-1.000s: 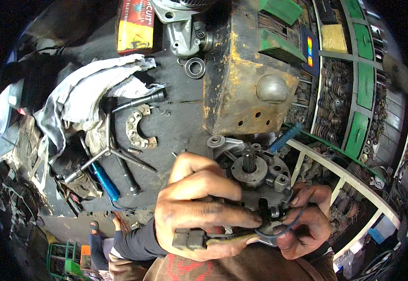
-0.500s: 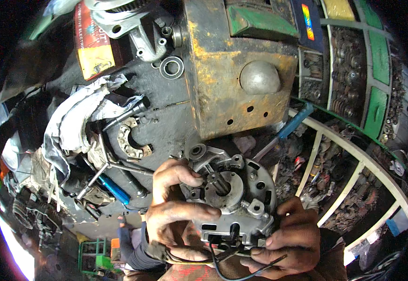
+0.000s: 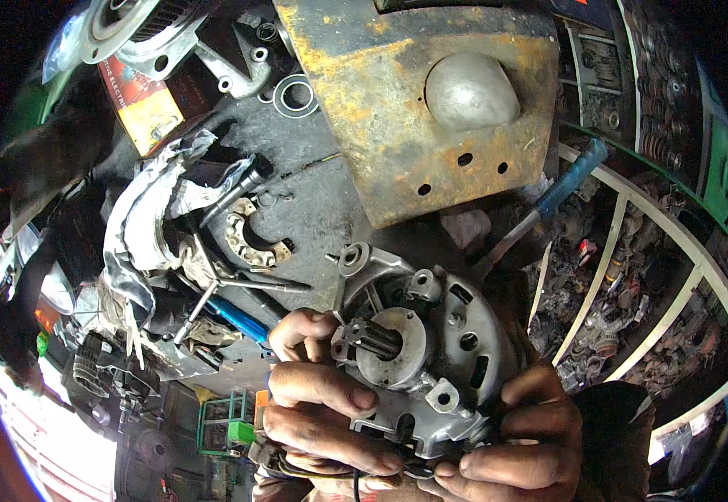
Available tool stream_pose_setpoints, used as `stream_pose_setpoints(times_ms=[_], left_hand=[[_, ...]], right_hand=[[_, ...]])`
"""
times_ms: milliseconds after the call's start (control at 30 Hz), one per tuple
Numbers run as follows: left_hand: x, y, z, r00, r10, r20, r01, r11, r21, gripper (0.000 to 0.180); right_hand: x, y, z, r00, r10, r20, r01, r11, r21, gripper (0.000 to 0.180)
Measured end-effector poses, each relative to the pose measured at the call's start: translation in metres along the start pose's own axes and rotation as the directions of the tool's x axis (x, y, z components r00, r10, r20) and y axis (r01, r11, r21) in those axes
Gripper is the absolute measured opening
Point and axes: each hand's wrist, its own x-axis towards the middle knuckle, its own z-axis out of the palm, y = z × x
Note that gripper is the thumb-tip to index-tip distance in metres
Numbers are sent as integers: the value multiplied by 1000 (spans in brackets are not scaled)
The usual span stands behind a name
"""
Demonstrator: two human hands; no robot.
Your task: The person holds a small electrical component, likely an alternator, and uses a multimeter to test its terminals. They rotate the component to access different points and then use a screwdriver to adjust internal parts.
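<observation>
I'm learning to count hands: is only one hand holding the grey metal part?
No, the left hand and right hand both hold the grey metal part.

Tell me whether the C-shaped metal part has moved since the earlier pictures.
No: the C-shaped silvery metal part keeps its place left of the rusty yellow metal box.

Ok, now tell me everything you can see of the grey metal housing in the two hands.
The grey metal housing looks cast, with slots, round holes and bolt lugs; an arm ending in a ring juts out at its upper left. A ridged shaft stands out from a round plate on its face, which is turned up toward the camera. The left hand and right hand grip its sides. A dark wire shows below; its attachment is unclear.
</observation>
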Motion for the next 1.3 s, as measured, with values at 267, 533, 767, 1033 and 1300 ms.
stream_pose_setpoints(times_ms=[267, 533, 767, 1033, 1300], left_hand=[[10, 18, -18, 966, -132, 224, 53, 942, 330, 26], [-1, 23, -11, 991, -15, 129, -37, 920, 390, 26], [12, 5, -22, 942, 84, 325, -166, 958, 235, 25], [20, 6, -9, 939, 196, 282, -270, 930, 251, 36], [-20, 10, -16, 998, 23, -66, -4, 963, 269, 58]], right_hand=[[-5, 9, -1, 999, -32, 11, 33, 998, -50, 22], [-8, 19, 1, 990, -137, -23, 138, 990, 14, 24], [-1, 5, -13, 976, 78, 204, -86, 996, 35, 30], [10, 2, -16, 953, 75, 293, -71, 997, -26, 28], [18, -15, -22, 928, 155, 339, -104, 981, -165, 22]])
